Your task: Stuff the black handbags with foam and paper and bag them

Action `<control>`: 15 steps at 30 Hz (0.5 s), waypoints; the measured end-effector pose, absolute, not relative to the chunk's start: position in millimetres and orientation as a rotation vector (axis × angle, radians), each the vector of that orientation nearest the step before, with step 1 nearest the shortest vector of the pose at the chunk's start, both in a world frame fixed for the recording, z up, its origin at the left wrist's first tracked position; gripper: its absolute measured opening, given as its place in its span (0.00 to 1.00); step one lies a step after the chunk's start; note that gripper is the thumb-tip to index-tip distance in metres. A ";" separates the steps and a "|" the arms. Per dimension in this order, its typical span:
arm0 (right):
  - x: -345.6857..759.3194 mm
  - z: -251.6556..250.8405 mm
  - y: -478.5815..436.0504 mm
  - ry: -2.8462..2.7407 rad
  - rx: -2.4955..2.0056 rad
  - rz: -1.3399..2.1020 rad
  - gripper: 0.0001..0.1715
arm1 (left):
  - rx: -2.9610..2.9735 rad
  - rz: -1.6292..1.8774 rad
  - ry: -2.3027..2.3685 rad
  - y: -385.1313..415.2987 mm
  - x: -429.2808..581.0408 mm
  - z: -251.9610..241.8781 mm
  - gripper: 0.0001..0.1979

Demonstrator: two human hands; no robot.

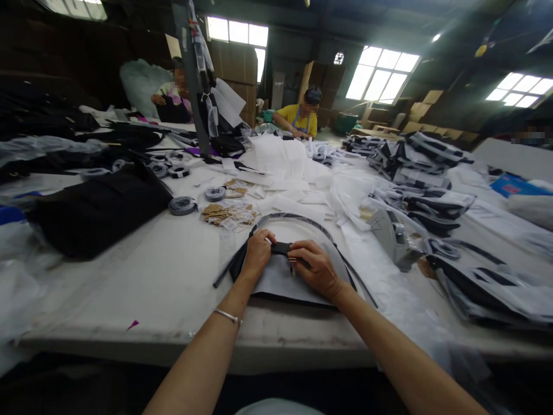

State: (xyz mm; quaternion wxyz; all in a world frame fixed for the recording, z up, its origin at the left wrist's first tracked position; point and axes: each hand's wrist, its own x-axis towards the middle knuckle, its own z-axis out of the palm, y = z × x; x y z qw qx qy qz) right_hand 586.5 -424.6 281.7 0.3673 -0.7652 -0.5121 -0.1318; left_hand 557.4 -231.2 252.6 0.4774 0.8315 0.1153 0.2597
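Note:
A flat grey bag (285, 282) with a black zipper edge lies on the white table (173, 282) in front of me. My left hand (258, 252) is curled on its left side, fingers pinching a small black strap piece (280, 248) at the bag's top. My right hand (315, 266) is closed on the same black piece from the right, and something thin and metallic shows under its fingers. A long black zipper strip (302, 219) arcs behind both hands.
A black fabric pile (99, 210) lies at the left, tape rolls (182, 205) and paper tags (228, 214) behind it. White sheets (302, 173) cover the middle. Packed bags in plastic (488, 282) fill the right side. Two people sit at the far end, one in yellow (302, 115).

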 end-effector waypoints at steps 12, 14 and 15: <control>579.9 294.4 -444.0 -1.541 -2.110 0.080 0.16 | 2.042 0.635 0.253 -232.6 556.7 250.6 0.18; 577.2 294.5 -445.8 -1.521 -2.138 0.146 0.18 | 2.049 0.629 0.255 -232.8 555.8 251.5 0.18; 575.9 294.8 -446.6 -1.518 -2.130 0.186 0.19 | 2.054 0.627 0.254 -232.9 555.4 251.5 0.18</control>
